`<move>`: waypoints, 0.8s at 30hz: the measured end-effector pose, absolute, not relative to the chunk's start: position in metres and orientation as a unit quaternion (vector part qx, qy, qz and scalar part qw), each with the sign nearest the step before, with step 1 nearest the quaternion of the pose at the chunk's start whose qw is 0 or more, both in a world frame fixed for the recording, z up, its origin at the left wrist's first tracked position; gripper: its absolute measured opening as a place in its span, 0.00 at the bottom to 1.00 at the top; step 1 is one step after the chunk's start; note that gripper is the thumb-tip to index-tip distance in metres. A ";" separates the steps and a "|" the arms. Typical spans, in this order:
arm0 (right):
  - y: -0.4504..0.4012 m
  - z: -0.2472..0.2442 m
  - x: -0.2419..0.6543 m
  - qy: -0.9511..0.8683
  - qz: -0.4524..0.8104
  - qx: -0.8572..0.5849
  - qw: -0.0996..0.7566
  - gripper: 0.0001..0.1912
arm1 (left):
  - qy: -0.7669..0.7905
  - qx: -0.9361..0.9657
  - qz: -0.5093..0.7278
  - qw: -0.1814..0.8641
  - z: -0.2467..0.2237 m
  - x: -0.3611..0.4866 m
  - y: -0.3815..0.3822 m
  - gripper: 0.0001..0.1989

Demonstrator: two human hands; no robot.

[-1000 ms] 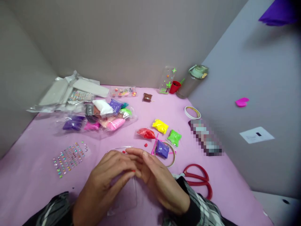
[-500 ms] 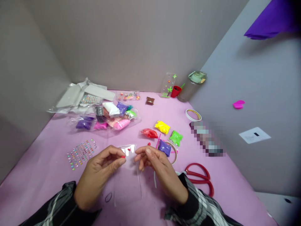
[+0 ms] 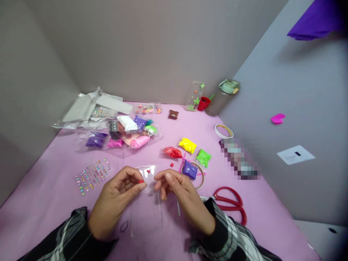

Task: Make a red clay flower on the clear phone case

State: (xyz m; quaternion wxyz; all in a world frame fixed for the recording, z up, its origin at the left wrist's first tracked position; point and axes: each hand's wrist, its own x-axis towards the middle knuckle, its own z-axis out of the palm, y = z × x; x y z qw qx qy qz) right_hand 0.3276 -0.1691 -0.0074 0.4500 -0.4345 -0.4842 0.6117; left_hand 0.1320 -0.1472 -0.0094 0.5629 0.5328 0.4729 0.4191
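Between the thumb and index finger of my left hand point(image 3: 116, 199) is a small red clay piece point(image 3: 141, 181). My right hand point(image 3: 182, 195) hovers beside it, thumb close to the index finger; whether anything tiny is between them cannot be made out. Under both hands lies a clear plastic case point(image 3: 146, 214), with a red bit point(image 3: 148, 171) near its top edge. Another red bit point(image 3: 172, 165) rests on the pink cloth, just below a red clay packet point(image 3: 172, 152). Yellow point(image 3: 187, 145), green point(image 3: 203, 158) and purple point(image 3: 189, 169) packets lie beyond my right hand.
Red-handled scissors point(image 3: 231, 204) lie right of my right hand. A gem sticker sheet point(image 3: 92, 175) is at the left, with bagged clay packets point(image 3: 130, 132) behind. A tape roll point(image 3: 224, 131), bottle point(image 3: 223, 98) and red cup point(image 3: 203, 103) stand or lie at the back right.
The view has shifted slightly. Both hands hold nearly the same pose, and the red piece remains in my left fingertips.
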 end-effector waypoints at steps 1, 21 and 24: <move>-0.169 -0.007 0.327 -0.484 0.612 -0.435 0.450 0.22 | 0.471 0.537 0.417 0.562 -0.009 0.132 -0.147 0.06; -0.170 -0.007 0.327 -0.499 0.609 -0.431 0.440 0.22 | 0.478 0.583 0.377 0.537 -0.010 0.131 -0.147 0.09; -0.170 -0.006 0.327 -0.499 0.609 -0.434 0.438 0.22 | 0.492 0.591 0.362 0.526 -0.011 0.130 -0.147 0.14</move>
